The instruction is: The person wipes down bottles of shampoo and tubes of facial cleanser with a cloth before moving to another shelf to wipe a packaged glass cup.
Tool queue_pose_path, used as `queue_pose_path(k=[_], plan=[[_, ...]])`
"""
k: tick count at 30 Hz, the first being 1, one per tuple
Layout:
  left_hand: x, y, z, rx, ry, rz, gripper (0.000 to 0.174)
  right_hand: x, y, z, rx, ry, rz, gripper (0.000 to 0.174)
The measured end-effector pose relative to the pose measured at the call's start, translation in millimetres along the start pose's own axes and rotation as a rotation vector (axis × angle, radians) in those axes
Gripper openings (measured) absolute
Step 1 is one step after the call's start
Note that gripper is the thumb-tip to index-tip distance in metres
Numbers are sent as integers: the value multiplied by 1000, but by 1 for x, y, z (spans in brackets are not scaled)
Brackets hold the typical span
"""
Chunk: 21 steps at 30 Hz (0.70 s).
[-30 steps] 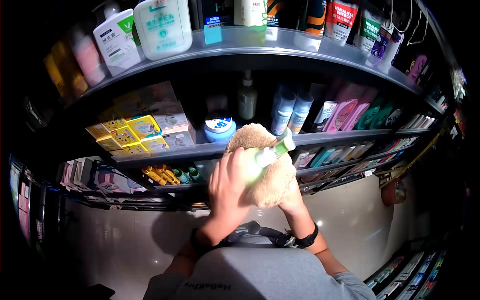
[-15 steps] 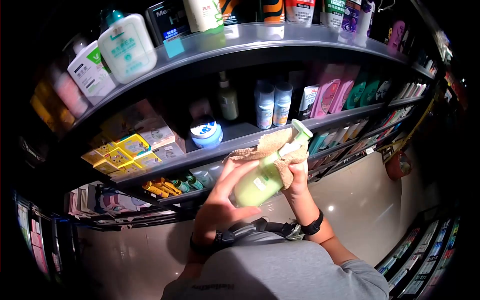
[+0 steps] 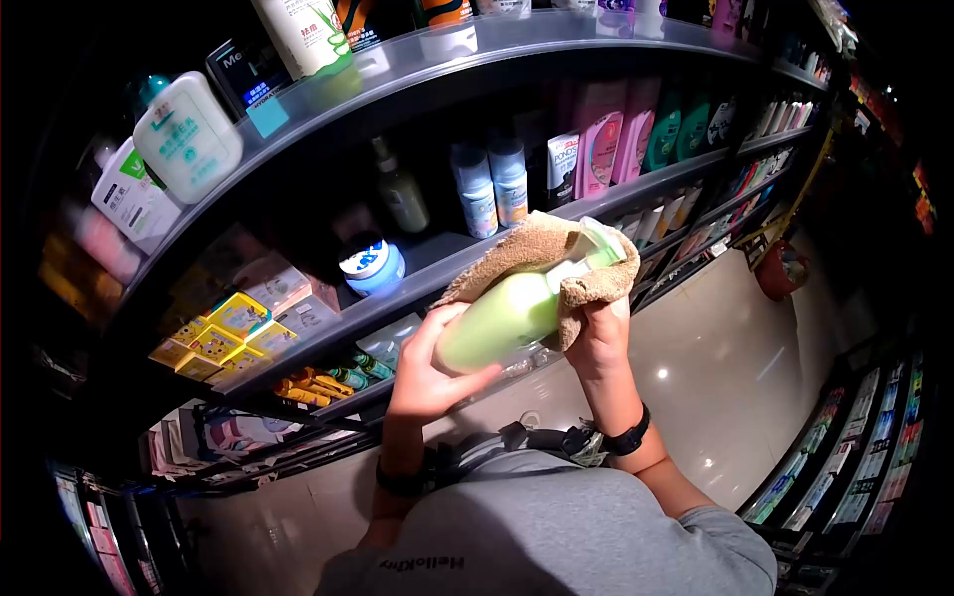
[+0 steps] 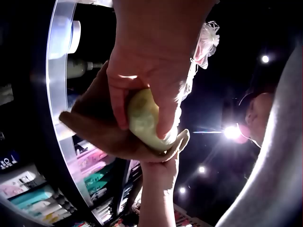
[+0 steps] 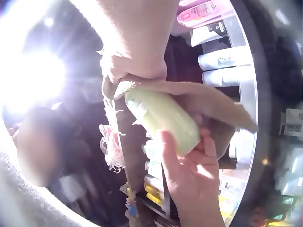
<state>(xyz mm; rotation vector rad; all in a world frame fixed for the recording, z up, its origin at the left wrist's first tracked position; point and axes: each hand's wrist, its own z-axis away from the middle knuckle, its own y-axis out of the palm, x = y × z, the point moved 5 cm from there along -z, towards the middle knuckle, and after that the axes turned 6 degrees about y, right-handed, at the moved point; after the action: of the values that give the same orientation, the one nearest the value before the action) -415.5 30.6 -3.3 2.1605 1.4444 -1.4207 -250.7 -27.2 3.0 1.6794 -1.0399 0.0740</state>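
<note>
A pale green pump bottle (image 3: pixel 502 320) lies tilted between the two hands, its pump end up to the right. My left hand (image 3: pixel 427 370) grips the bottle near its base, thumb on one side and fingers on the other, as the left wrist view also shows. A tan cloth (image 3: pixel 532 248) wraps round the pump end and spreads behind the bottle. My right hand (image 3: pixel 599 333) holds the cloth bunched against the bottle's neck; in the right wrist view, the cloth (image 5: pixel 199 92) drapes along the bottle's side, partly hiding that hand's fingers.
Just beyond the hands runs a shelf edge (image 3: pixel 437 268) with a blue-and-white jar (image 3: pixel 371 266), two spray cans (image 3: pixel 477 194), a dark pump bottle (image 3: pixel 400 191) and pink bottles (image 3: pixel 599 139). Yellow boxes (image 3: pixel 238 316) are stacked at left. An upper shelf (image 3: pixel 397 65) juts out above.
The cloth has shifted from covering the bottle's body to its pump end and back. The left hand has moved to the base, exposing the green body. The head view has shifted along the shelf.
</note>
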Motion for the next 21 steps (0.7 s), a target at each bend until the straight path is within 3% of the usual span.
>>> queue_pose_path(k=[6, 10, 15, 21], plan=[[0, -8, 16, -128, 79, -189, 61, 1, 5, 9, 52, 19, 76, 50], [-10, -5, 17, -78, 79, -313, 63, -3, 6, 10, 42, -87, -3, 46], [-8, 3, 20, 75, 48, -420, 63, -13, 10, 12, 51, 14, 71, 45], [5, -5, 27, 70, -58, -446, 65, -25, 2, 13, 89, 119, 58, 46]])
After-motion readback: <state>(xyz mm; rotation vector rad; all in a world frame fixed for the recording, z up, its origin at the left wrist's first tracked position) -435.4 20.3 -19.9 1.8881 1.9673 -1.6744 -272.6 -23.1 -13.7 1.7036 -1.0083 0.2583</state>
